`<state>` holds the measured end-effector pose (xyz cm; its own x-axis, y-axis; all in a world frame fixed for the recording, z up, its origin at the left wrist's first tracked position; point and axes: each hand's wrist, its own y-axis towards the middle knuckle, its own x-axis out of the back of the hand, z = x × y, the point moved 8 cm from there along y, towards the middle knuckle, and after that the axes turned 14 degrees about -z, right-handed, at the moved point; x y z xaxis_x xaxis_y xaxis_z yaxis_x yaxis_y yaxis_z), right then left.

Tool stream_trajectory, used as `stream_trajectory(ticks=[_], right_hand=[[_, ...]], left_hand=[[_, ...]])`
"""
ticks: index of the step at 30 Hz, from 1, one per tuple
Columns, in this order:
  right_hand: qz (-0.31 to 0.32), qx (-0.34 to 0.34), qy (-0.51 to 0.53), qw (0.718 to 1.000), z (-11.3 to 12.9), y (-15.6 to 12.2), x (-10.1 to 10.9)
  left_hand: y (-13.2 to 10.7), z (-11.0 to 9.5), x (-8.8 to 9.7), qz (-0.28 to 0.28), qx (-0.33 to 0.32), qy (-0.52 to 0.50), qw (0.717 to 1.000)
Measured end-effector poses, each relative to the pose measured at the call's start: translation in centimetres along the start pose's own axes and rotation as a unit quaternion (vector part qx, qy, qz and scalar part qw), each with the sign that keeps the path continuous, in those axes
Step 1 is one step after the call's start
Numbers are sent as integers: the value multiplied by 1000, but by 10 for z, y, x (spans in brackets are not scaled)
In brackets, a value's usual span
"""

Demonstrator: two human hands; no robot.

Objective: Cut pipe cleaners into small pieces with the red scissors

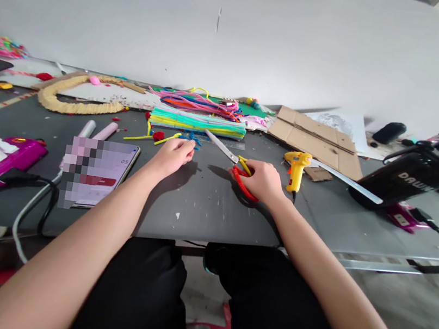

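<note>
My right hand (263, 181) grips the red and yellow handles of a pair of scissors (229, 156), whose steel blades point up and left over the grey table (197, 200). My left hand (173, 156) rests on the table with its fingers curled, pinching a small red piece at the fingertips beside blue pipe cleaner bits (192, 139). A yellow pipe cleaner with a red pompom (158, 136) lies just left of that hand. A stack of coloured pipe cleaners (197, 123) lies behind both hands.
A yellow glue gun (297, 168) stands right of my right hand, with a long metal ruler (349, 183) and cardboard (316, 140) behind it. A phone (98, 174) and purple glue gun (6, 157) lie left. A beige rope loop (73, 96) and a black bag (419, 175) sit farther out.
</note>
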<state>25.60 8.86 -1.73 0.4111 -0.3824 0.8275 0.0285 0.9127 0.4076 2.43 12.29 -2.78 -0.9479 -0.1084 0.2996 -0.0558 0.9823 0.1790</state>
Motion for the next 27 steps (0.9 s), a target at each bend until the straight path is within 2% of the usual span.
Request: stream_trajectory(ticks=[3, 6, 9, 16, 19, 23, 27], right_hand=[[15, -46, 146, 988, 5, 4, -7], [42, -67, 309, 948, 17, 6, -13], [74, -84, 387, 915, 25, 5, -17], [115, -62, 428, 894, 35, 2, -21], [111, -53, 430, 895, 36, 3, -20], [96, -73, 425, 897, 32, 5, -17], [107, -75, 433, 892, 32, 4, -18]], left_hand=[[-1, -4, -9, 7, -19, 19, 1000], [-5, -8, -22, 25, -20, 5, 999], [-10, -12, -33, 49, -30, -1, 998], [-16, -14, -47, 66, -40, 37, 996], [-17, -15, -50, 67, -42, 43, 996], [-19, -16, -52, 77, -46, 35, 995], [-19, -16, -52, 75, -43, 29, 996]])
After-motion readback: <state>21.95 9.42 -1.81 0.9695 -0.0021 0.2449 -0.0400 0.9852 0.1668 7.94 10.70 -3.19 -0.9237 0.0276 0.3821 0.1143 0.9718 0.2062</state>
